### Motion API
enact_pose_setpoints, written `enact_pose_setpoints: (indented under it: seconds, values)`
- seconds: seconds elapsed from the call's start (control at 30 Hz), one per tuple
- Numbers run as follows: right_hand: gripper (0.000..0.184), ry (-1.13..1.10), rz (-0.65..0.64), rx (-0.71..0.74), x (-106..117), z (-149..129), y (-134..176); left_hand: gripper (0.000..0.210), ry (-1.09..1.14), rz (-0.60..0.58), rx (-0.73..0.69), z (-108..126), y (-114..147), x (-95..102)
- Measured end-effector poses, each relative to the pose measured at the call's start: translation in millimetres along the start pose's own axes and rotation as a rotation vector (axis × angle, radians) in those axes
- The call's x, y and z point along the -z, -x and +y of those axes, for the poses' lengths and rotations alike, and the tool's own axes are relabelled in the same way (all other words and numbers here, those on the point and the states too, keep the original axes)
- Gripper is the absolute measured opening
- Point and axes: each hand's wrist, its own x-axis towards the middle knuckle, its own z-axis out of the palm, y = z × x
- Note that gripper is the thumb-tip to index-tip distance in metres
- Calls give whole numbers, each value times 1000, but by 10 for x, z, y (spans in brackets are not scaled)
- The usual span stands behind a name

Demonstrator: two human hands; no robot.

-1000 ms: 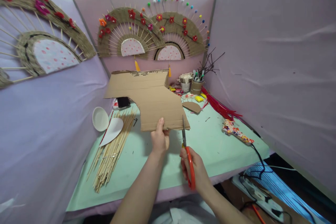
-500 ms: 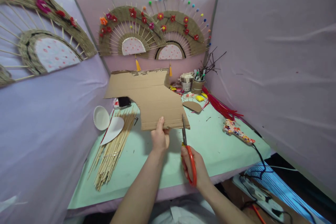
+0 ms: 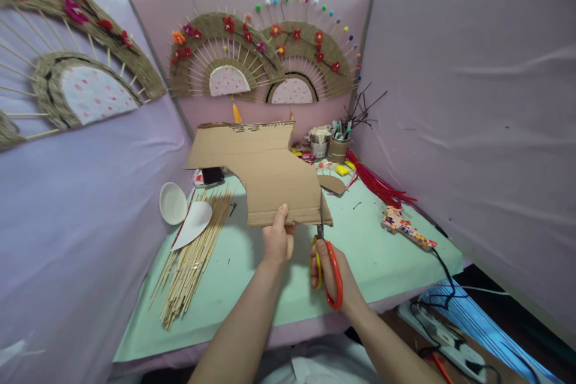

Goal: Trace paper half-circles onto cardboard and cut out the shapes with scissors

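Observation:
My left hand (image 3: pixel 278 237) pinches the near edge of a brown cardboard sheet (image 3: pixel 274 177), thumb on top, and holds it up above the table. The sheet has a curved cutout on its left and a notch on its right. My right hand (image 3: pixel 335 267) is wrapped round the handles of scissors (image 3: pixel 333 276), one loop orange-red, the other yellow. Their blades sit at the sheet's near right corner, with a narrow piece of card on the blades' right side. Beyond that corner a rounded cardboard piece (image 3: pixel 332 184) lies on the table.
Bamboo sticks (image 3: pixel 193 264) lie at left under a white paper half-circle (image 3: pixel 194 225), beside a white bowl (image 3: pixel 173 203). A flowered glue gun (image 3: pixel 407 228) and red pipe cleaners (image 3: pixel 373 180) lie right. A pen cup (image 3: pixel 339 147) stands behind. Decorated fans (image 3: pixel 310 36) hang on the back panel.
The cardboard has shifted slightly right and down with my left hand. The scissors' handles have spread, showing more of the yellow loop, and the blades reach into the card's corner.

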Motion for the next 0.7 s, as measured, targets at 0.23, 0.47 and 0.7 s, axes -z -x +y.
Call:
enact_pose_setpoints:
  seconds: [0.23,0.47,0.7]
  values:
    - [49,36,21,-38,41,47,9,30,4,-12,-3,11,13,0]
    - [48,131,9,-72,170,-4,30,33,16,-18,-4,16,-37,14]
    - [56,74,-36,-11,210,-24,-28,36,-27,-74,31,1,-25,32]
